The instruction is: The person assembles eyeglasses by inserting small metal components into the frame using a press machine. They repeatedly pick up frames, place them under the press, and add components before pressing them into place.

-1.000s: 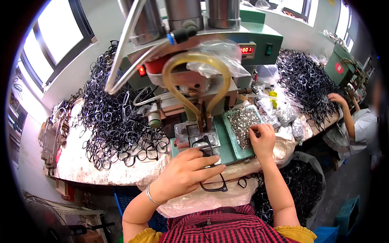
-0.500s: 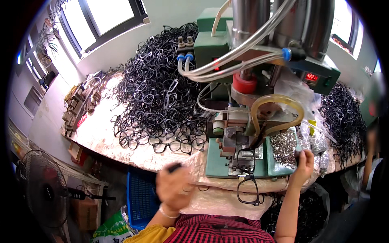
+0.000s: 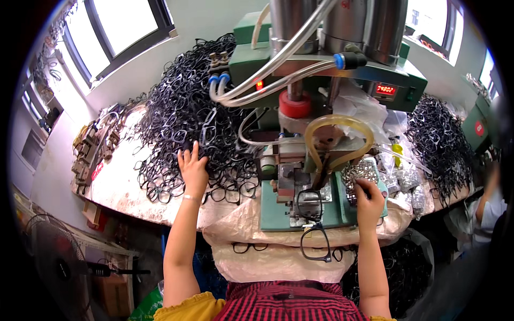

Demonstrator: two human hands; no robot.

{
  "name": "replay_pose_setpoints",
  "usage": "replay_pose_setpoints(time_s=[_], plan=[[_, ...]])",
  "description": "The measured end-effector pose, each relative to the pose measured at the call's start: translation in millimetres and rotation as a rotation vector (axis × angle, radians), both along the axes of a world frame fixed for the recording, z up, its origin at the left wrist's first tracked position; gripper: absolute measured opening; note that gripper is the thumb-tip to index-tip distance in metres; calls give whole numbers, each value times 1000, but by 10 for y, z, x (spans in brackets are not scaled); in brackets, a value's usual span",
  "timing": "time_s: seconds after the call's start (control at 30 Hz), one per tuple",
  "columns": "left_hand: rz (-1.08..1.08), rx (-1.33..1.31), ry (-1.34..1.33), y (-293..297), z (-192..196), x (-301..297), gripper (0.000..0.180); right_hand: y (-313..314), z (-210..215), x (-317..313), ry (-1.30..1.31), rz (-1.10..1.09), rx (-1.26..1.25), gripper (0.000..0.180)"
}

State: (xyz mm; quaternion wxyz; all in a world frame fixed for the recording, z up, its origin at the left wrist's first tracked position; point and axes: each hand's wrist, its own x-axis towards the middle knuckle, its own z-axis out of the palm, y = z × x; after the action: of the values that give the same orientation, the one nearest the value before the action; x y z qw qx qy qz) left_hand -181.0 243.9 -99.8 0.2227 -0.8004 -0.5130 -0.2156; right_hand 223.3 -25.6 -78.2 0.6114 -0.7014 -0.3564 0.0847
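Left hand [image 3: 194, 170] on frame pile [image 3: 193, 123], right hand [image 3: 369, 200]

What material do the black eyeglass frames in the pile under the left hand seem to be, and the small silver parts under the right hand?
Black eyeglass frames: probably plastic; thin, glossy highlights. Small silver parts: likely metal; bright and glinting.

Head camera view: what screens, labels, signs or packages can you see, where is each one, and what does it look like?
Red digit display: small dark rectangle on the green machine housing, upper right.
Red indicator light: small glowing dot on the machine's front, left of centre.
Round red label: on a green machine at the far right.
Clear plastic bags: right of the machine, holding small silvery parts.
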Motion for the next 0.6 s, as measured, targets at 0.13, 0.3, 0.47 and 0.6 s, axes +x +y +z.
replay_pose_setpoints(time_s=[0.13, 0.3, 0.47, 0.6], plan=[[-110, 22, -79, -374, -91, -28, 23, -719, -142, 174, -296, -201, -36, 12], [-231, -103, -228, -625, 152, 190, 33, -861, 147, -53, -243, -114, -1, 14], [-348, -153, -641, -501, 288, 612, 26, -9, 787, -437, -398, 240, 194, 14], [-553, -935, -1747, -1016, 198, 883, 25, 270, 619, -655, 22, 285, 267, 24]])
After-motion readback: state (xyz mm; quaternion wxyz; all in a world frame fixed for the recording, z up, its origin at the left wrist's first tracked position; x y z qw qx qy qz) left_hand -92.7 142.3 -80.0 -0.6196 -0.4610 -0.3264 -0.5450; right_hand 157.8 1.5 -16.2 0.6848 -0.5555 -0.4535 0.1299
